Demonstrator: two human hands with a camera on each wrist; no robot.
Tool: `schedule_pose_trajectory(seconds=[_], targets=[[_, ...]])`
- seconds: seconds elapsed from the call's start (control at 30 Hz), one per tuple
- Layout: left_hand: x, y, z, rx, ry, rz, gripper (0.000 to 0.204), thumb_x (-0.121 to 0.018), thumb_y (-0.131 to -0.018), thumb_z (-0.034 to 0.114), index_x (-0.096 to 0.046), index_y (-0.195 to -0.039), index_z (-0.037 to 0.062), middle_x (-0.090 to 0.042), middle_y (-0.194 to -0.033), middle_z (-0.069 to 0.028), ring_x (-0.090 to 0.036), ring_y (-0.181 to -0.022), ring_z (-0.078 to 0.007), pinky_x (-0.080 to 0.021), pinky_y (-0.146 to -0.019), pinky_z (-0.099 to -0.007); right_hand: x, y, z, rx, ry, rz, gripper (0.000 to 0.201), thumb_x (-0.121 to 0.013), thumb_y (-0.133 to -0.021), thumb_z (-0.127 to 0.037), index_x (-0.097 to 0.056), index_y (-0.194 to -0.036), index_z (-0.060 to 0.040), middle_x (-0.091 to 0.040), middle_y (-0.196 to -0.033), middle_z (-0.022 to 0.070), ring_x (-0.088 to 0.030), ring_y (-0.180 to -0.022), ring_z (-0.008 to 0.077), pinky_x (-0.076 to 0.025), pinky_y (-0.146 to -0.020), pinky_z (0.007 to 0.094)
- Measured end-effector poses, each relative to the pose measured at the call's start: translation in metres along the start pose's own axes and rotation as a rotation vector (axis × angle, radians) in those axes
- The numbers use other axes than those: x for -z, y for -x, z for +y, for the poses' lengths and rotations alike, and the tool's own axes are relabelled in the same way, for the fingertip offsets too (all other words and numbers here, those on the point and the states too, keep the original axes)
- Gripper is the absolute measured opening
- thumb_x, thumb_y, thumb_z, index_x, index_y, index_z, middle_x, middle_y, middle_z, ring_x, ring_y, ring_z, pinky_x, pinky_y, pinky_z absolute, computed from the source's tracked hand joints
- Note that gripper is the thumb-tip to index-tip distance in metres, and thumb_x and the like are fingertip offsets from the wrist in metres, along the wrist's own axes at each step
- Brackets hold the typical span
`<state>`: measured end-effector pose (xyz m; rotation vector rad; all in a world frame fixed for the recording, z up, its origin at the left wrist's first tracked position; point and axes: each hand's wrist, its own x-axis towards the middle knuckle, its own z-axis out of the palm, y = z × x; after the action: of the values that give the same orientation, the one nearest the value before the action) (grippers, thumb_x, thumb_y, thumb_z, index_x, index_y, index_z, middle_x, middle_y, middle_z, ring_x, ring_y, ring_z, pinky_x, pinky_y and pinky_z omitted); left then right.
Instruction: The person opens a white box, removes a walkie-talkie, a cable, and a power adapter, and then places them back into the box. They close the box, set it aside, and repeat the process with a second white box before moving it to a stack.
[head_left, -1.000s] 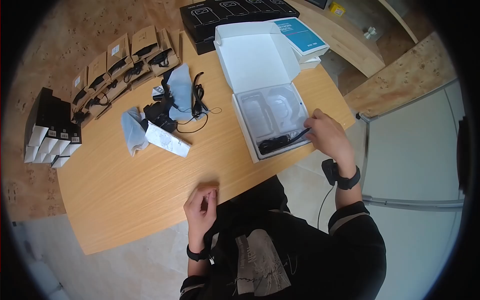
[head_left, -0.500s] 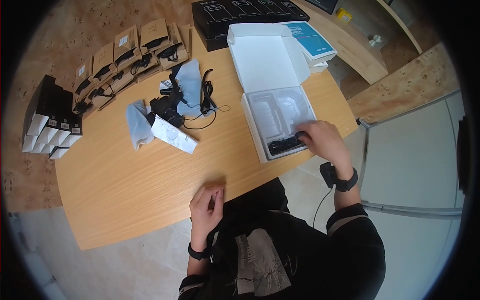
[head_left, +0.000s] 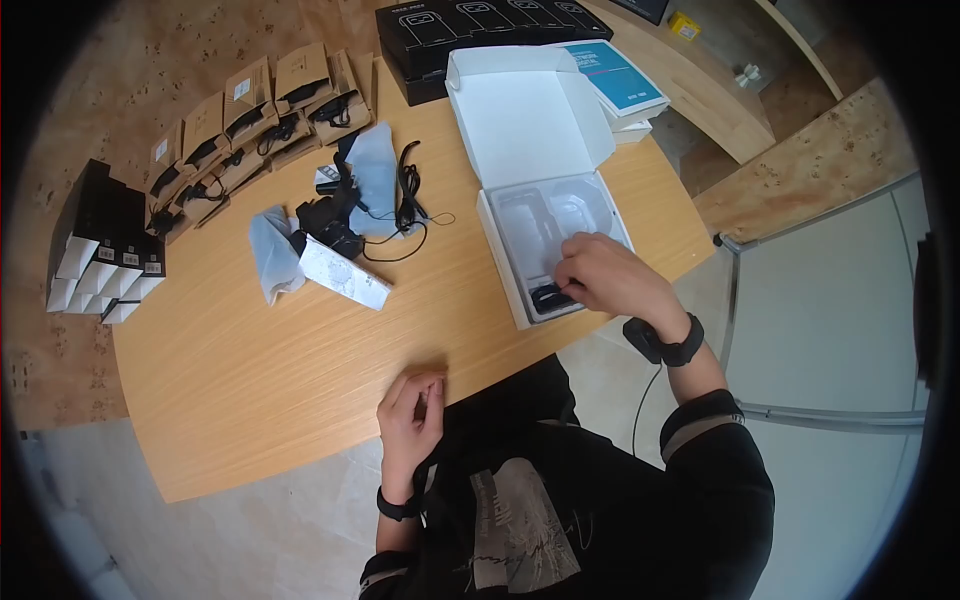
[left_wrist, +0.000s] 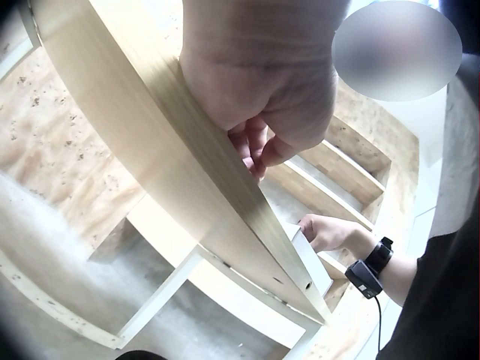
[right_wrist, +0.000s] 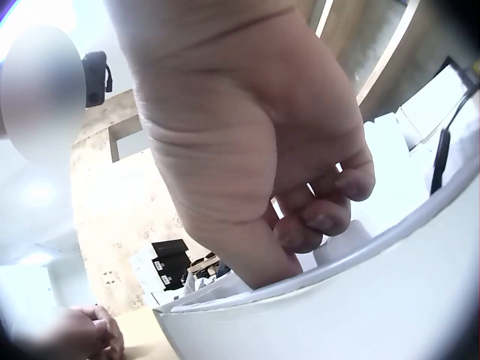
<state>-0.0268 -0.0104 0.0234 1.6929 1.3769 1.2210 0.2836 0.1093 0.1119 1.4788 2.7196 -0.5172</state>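
Note:
A white box (head_left: 487,228) with its lid up holds a grey moulded tray (head_left: 520,225). In the tray's near compartment lies a bundled black cable (head_left: 548,299). My right hand (head_left: 618,278) reaches over the box's near right corner, fingers curled and fingertips at the cable. From the right wrist, my thumb (right_wrist: 259,262) dips behind the box rim (right_wrist: 315,279), its tip hidden. My left hand (head_left: 410,408) rests loosely curled at the table's front edge with nothing in it; the left wrist view shows its fingers (left_wrist: 251,142) beside the edge.
Left of the box lie a black strapped device (head_left: 330,218), a silvery-white carton (head_left: 345,275), grey-blue bags (head_left: 273,250) and a coiled black cable (head_left: 408,195). Brown cartons (head_left: 250,95) and black-and-white boxes (head_left: 95,240) line the far left. Behind stand a large black box (head_left: 490,30) and a blue-covered box (head_left: 620,75).
My right hand has moved left from the box's right rim, carrying the cable's loose end inward over the near compartment. My left hand stays at the table edge.

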Motion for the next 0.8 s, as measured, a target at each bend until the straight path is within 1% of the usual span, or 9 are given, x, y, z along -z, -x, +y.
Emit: schedule_pose_trajectory(seconds=[0.13, 0.27, 0.37, 0.47, 0.57, 0.67, 0.73, 0.77, 0.8], targets=[[-0.001, 0.000, 0.000, -0.023, -0.015, 0.012, 0.008, -0.069, -0.090, -0.004, -0.071, -0.096, 0.0004, -0.064, -0.079, -0.0099, -0.059, -0.063, -0.0175, -0.046, -0.057, -0.0270, 0.003, 0.005, -0.008, 0.020, -0.087, 0.069, 0.017, -0.080, -0.076, -0.008, -0.073, -0.090, -0.0037, -0.062, -0.093, 0.0106, -0.061, -0.095, 0.0321, -0.049, -0.081, 0.0429], [-0.003, -0.001, -0.001, -0.034, -0.010, 0.016, 0.007, -0.068, -0.090, -0.004, -0.071, -0.095, 0.0002, -0.063, -0.078, -0.0100, -0.059, -0.063, -0.0174, -0.046, -0.057, -0.0269, 0.002, 0.007, -0.007, 0.027, -0.103, 0.019, 0.015, -0.079, -0.077, -0.011, -0.072, -0.089, -0.0045, -0.060, -0.090, 0.0107, -0.060, -0.094, 0.0309, -0.049, -0.081, 0.0421], [-0.003, 0.000, -0.001, -0.036, -0.018, 0.014, 0.007, -0.068, -0.090, -0.003, -0.071, -0.095, 0.0003, -0.063, -0.078, -0.0099, -0.059, -0.063, -0.0174, -0.046, -0.057, -0.0270, 0.000, 0.005, -0.010, 0.067, 0.043, 0.061, 0.010, -0.077, -0.080, -0.011, -0.072, -0.086, -0.0055, -0.062, -0.090, 0.0114, -0.061, -0.096, 0.0311, -0.050, -0.081, 0.0419], [-0.003, 0.000, 0.000, -0.027, -0.025, 0.018, 0.007, -0.068, -0.090, -0.003, -0.071, -0.095, 0.0004, -0.064, -0.078, -0.0100, -0.059, -0.063, -0.0177, -0.046, -0.058, -0.0272, 0.003, 0.001, -0.008, 0.114, 0.060, -0.022, 0.009, -0.076, -0.080, -0.011, -0.072, -0.086, -0.0061, -0.062, -0.091, 0.0106, -0.061, -0.096, 0.0299, -0.051, -0.081, 0.0412], [-0.003, 0.000, -0.001, -0.026, -0.026, 0.026, 0.006, -0.068, -0.090, -0.002, -0.071, -0.095, 0.0007, -0.064, -0.079, -0.0100, -0.060, -0.063, -0.0183, -0.047, -0.058, -0.0275, 0.010, 0.001, -0.003, 0.164, 0.007, -0.015, 0.010, -0.077, -0.081, -0.011, -0.071, -0.086, -0.0046, -0.058, -0.088, 0.0096, -0.059, -0.094, 0.0301, -0.049, -0.082, 0.0400], [-0.003, 0.001, -0.003, -0.033, -0.026, 0.029, 0.006, -0.068, -0.091, -0.001, -0.071, -0.095, 0.0010, -0.065, -0.080, -0.0101, -0.060, -0.064, -0.0186, -0.047, -0.059, -0.0279, 0.023, 0.008, 0.008, 0.198, -0.232, 0.131, 0.010, -0.075, -0.083, -0.009, -0.068, -0.087, -0.0029, -0.063, -0.091, 0.0099, -0.062, -0.091, 0.0312, -0.049, -0.078, 0.0379], [-0.004, 0.001, -0.004, -0.041, -0.020, 0.031, 0.006, -0.068, -0.091, -0.001, -0.071, -0.095, 0.0012, -0.065, -0.080, -0.0102, -0.060, -0.064, -0.0186, -0.048, -0.059, -0.0280, 0.038, 0.015, 0.010, 0.059, -0.325, 0.202, 0.012, -0.073, -0.085, -0.009, -0.065, -0.090, -0.0025, -0.067, -0.084, 0.0130, -0.064, -0.080, 0.0325, -0.050, -0.070, 0.0390], [-0.004, 0.001, -0.005, -0.045, -0.020, 0.031, 0.006, -0.068, -0.091, -0.001, -0.071, -0.095, 0.0012, -0.065, -0.080, -0.0101, -0.060, -0.065, -0.0186, -0.048, -0.060, -0.0280, 0.045, 0.020, 0.009, 0.001, -0.378, 0.242, 0.014, -0.073, -0.088, -0.011, -0.063, -0.091, -0.0020, -0.068, -0.079, 0.0127, -0.064, -0.067, 0.0305, -0.048, -0.062, 0.0370], [-0.004, 0.001, -0.005, -0.049, -0.019, 0.030, 0.006, -0.068, -0.091, -0.002, -0.071, -0.095, 0.0012, -0.065, -0.080, -0.0101, -0.061, -0.065, -0.0186, -0.048, -0.060, -0.0280, 0.049, 0.022, 0.012, -0.005, -0.377, 0.244, 0.014, -0.073, -0.088, -0.011, -0.063, -0.091, -0.0020, -0.068, -0.079, 0.0127, -0.064, -0.067, 0.0305, -0.048, -0.062, 0.0370]])
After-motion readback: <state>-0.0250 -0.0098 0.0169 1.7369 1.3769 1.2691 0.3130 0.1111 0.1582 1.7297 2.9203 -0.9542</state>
